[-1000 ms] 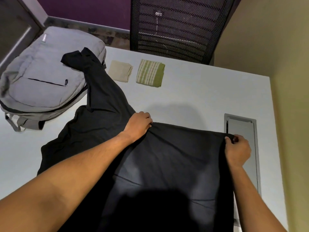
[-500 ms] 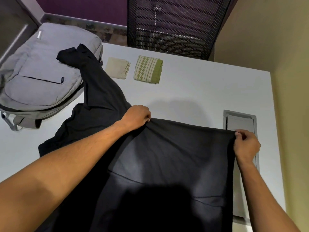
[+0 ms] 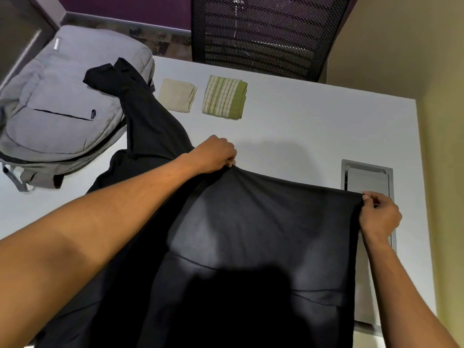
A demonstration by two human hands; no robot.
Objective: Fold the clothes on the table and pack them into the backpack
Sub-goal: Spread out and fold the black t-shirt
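Head view: black garment (image 3: 251, 234) held taut along top edge, pinched by left hand (image 3: 213, 155) and right hand (image 3: 379, 214), likely for folding; sleeve draped toward tabletop's far-left corner.

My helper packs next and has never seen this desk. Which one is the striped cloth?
Start at the black mesh chair behind the white table. Just in front lie two small folded cloths; take the striped cloth, right of the plain cream cloth. Only it has green stripes.

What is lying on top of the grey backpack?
One end of the black garment lies over the grey backpack near its right edge. The backpack's surface under that cloth is covered and cannot be seen.
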